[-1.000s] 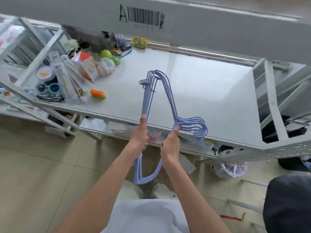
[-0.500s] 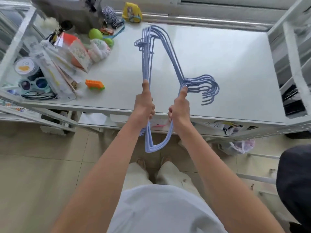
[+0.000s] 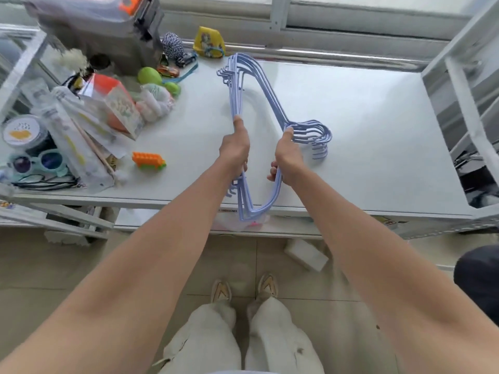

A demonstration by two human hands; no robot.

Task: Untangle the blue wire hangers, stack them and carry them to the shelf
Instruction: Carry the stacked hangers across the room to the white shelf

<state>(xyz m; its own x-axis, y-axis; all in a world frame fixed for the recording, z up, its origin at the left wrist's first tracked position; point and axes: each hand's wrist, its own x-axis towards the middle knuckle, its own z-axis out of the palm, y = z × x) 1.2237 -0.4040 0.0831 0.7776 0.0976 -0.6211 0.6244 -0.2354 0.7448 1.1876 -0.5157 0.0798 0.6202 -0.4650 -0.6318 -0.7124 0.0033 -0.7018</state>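
Left clutter: packets [image 3: 67, 125], sunglasses [image 3: 36, 161] and an orange toy [image 3: 148, 159] are sitting over at the shelf's left end, well apart from the action.

Left hand: the left hand [image 3: 235, 149] is gripping the straight bottom bars of the blue wire hangers [image 3: 266, 87], fingers curled tight round them, thumb lying along the wire.

Hangers: the bundle is stacked and aligned, hanging above the white shelf top [image 3: 378, 130] near its front edge. I can't tell whether it is touching the surface.

Long axis: it is running from the shelf's far edge back past the front edge toward the person, one end overhanging the floor.

Right hand: the right hand [image 3: 287, 155] is clasping the sloped shoulder wires, fingers wrapped round them, thumb up by the neck.

Hooks: the hooks [image 3: 316, 139] are fanning out to the right of the right hand, toward the shelf's open right half.

Key relation: both hands are flanking the stack mid-length, so I'm judging that laying it down means dropping it flat, hooks rightward.
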